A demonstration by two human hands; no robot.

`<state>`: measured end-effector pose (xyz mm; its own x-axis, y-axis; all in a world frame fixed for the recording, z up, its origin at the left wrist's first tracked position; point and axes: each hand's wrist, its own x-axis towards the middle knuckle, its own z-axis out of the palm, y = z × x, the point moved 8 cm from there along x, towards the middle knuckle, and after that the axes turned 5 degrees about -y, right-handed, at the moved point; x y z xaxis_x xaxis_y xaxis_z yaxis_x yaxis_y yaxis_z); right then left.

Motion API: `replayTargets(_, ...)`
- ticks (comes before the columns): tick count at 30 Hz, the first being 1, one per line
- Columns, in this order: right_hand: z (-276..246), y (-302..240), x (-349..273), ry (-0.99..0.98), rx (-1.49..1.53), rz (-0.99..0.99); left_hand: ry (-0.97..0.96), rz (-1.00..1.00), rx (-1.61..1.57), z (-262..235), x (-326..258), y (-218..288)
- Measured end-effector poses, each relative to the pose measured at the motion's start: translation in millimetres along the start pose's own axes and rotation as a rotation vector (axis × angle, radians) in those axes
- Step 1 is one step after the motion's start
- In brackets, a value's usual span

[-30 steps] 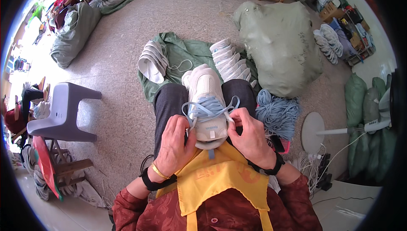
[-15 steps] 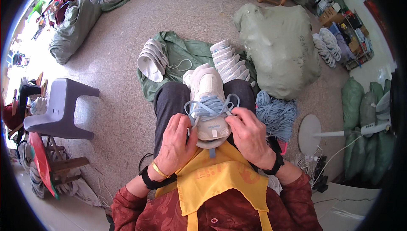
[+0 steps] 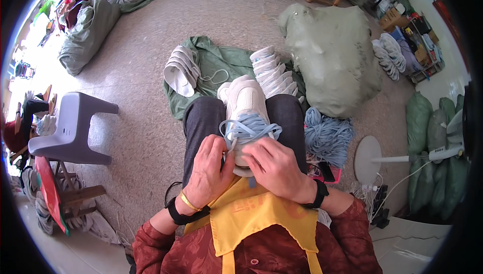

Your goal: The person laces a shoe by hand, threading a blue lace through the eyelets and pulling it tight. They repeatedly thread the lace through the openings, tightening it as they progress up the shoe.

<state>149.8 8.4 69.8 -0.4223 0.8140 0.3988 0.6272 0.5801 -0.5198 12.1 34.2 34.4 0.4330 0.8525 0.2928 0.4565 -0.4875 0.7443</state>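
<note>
A white sneaker (image 3: pixel 245 102) rests between my knees with its toe pointing away from me. Light blue lace (image 3: pixel 250 128) crosses its front and lies in loose loops over the eyelets. My left hand (image 3: pixel 207 167) grips the sneaker's left edge near the top eyelets, thumb and fingers closed on it. Over the tongue, my right hand (image 3: pixel 279 167) has its fingers curled and pressed together; whatever they hold is hidden beneath them. A yellow apron (image 3: pixel 264 223) lies under the sneaker's heel.
Stacked shoe uppers (image 3: pixel 274 73) sit on a green cloth (image 3: pixel 221 55) ahead. A large bulging sack (image 3: pixel 332 58) stands beyond them. Blue laces (image 3: pixel 329 135) are heaped right of my knee, near a white fan (image 3: pixel 370 158). A grey plastic chair (image 3: pixel 70 128) is at left.
My right hand has moved left from the sneaker's right edge to over its tongue. The lace loop at the right has dropped flatter. My left hand has stayed in place.
</note>
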Motion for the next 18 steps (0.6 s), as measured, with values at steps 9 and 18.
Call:
replayTargets(9, 29, 23, 16, -0.12, -0.045, 0.152, 0.004, -0.004, -0.015, 1, -1, -1)
replayTargets(18, 4, -4, 5, -0.116, -0.175, 0.05, -0.026, -0.03, -0.063, 3, -2, -4)
